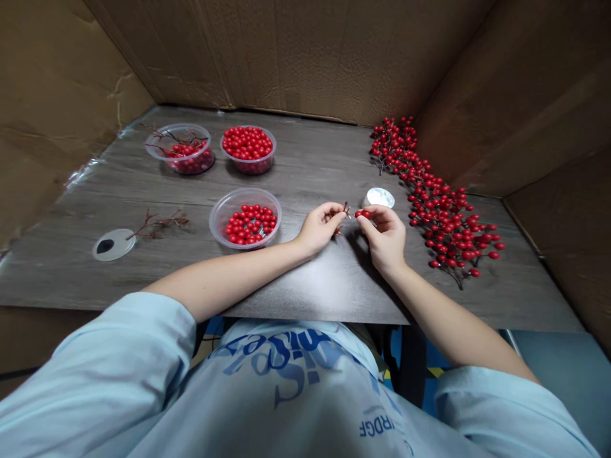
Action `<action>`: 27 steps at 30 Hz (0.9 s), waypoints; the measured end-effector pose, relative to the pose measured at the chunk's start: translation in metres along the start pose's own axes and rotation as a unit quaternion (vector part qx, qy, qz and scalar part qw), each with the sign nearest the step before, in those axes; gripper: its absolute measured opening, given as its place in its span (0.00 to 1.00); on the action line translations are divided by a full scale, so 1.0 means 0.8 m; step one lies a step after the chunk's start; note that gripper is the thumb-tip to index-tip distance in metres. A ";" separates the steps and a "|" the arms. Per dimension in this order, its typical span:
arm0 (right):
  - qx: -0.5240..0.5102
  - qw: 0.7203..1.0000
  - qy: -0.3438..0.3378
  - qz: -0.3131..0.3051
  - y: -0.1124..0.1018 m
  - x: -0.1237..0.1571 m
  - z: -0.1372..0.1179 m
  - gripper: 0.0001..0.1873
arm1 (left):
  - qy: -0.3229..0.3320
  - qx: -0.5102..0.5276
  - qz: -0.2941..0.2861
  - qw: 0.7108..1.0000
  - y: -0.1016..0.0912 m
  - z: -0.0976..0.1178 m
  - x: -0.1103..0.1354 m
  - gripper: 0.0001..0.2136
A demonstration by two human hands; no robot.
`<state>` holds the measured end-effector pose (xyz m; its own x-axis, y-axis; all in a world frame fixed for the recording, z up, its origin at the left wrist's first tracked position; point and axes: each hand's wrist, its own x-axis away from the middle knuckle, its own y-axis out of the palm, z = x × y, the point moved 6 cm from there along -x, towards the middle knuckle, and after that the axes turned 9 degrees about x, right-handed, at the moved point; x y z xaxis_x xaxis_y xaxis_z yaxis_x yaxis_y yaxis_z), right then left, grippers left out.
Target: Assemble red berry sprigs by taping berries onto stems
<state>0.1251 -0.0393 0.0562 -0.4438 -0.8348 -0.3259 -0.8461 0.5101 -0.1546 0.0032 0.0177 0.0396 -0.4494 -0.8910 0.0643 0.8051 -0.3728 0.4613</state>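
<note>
L hand (317,229) pinches a thin twig (346,208), R hand (384,236) pinches a red berry (363,214) mid-tabletop (305,172), loose berries sit in a bowl (224,216), and many still cling to berry sprays (436,197) by the R edge.

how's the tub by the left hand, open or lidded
Open: no lid on the clear plastic tub, red berries showing inside.

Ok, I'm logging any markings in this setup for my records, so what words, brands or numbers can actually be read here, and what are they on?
"RDGF": small blue capitals on the light blue shirt, possibly cut off by a fold.
Larger blue lettering on that shirt: too folded and curved to read reliably.
No other readable text shows, including on the white disc.
</note>
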 end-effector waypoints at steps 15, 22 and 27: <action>0.172 0.970 -0.172 0.023 -0.002 0.010 -0.037 0.08 | 0.055 -0.028 0.034 0.997 -0.011 0.000 -0.004 0.04; 0.190 0.966 -0.175 0.001 0.003 0.013 -0.038 0.06 | 0.116 -0.083 0.021 0.990 -0.015 -0.001 -0.004 0.02; 0.200 0.964 -0.178 -0.003 0.005 0.013 -0.039 0.04 | 0.159 -0.122 0.010 0.980 -0.015 0.001 -0.004 0.01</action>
<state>0.1081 -0.0526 0.0811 -0.2503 -0.7498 -0.6125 -0.6353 0.6045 -0.4805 -0.0051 0.0255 0.0341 -0.3200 -0.9202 -0.2257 0.8989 -0.3701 0.2344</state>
